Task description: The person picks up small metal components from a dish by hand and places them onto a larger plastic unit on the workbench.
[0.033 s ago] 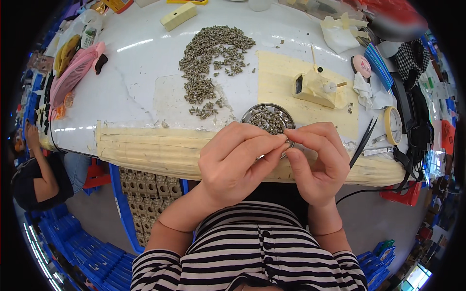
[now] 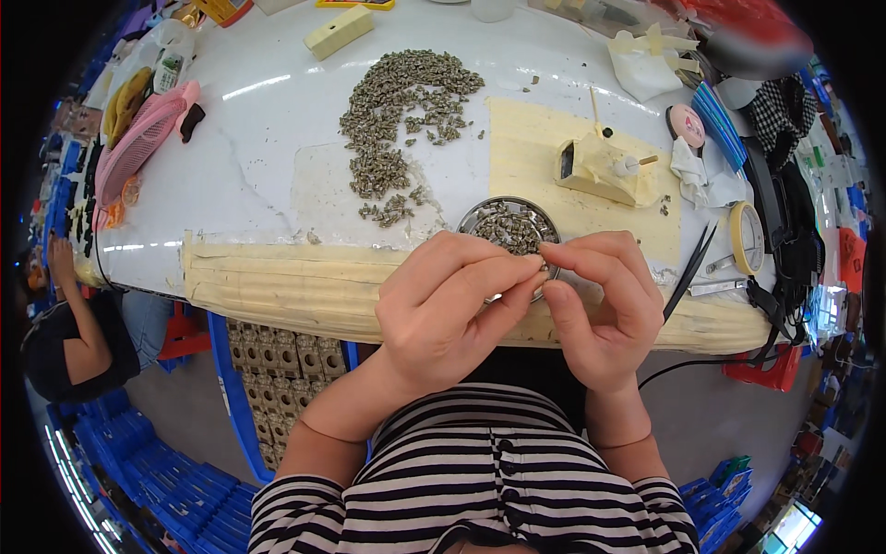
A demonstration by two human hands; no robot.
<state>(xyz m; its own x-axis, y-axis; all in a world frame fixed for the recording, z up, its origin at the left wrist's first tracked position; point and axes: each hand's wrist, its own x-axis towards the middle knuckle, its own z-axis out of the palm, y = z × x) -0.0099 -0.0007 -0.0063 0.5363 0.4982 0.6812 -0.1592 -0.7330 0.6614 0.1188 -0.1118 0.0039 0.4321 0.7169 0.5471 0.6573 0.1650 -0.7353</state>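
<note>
Both hands meet at the near edge of the counter (image 2: 277, 120) — the left hand (image 2: 443, 309) and the right hand (image 2: 600, 309) pinch fingertips together on a tiny part too small to make out. Just behind them sits a round metal dish (image 2: 471, 217) of small grey pieces, and farther back a loose heap of the same pieces (image 2: 397, 102) — beside a cream block fixture (image 2: 595, 166)

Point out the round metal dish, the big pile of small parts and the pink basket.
round metal dish (image 2: 480, 218), head view, on its left rim.
pile of small parts (image 2: 392, 111), head view, on the middle of the heap.
pink basket (image 2: 138, 137), head view, on its mesh side.
</note>
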